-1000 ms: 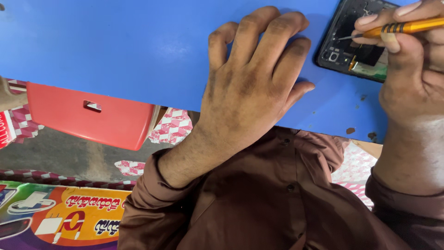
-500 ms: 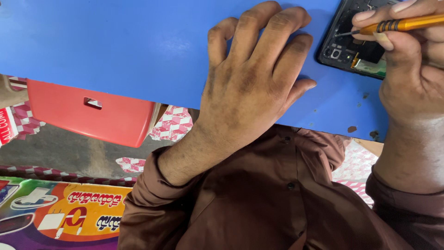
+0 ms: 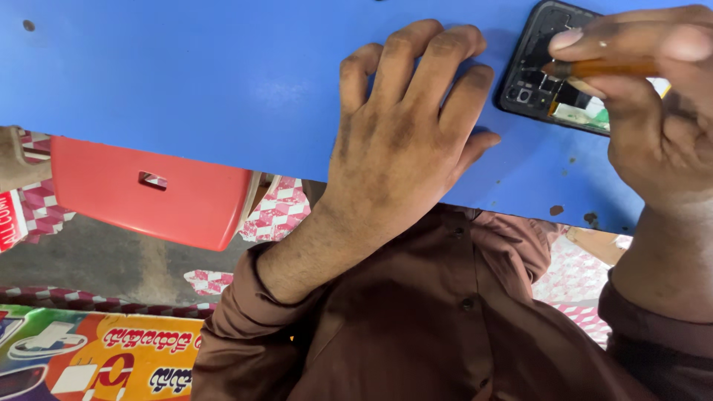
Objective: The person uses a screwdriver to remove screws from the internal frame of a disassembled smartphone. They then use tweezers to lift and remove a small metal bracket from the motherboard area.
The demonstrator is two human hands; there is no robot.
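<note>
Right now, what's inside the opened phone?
Inside the opened phone, dark internal parts, a small camera module and a pale green patch show. The right hand, holding an orange tool, covers the rest. The left hand lies flat on the blue table beside it.

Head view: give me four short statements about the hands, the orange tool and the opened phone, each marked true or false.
1. The left hand rests palm-down on the blue table top. True.
2. The right hand holds a thin orange-handled tool. True.
3. The opened black phone lies under the left hand. False: it lies beside that hand, under the right one.
4. The red plastic stool stands on the table. False: it sits below the table edge, on the floor.
</note>
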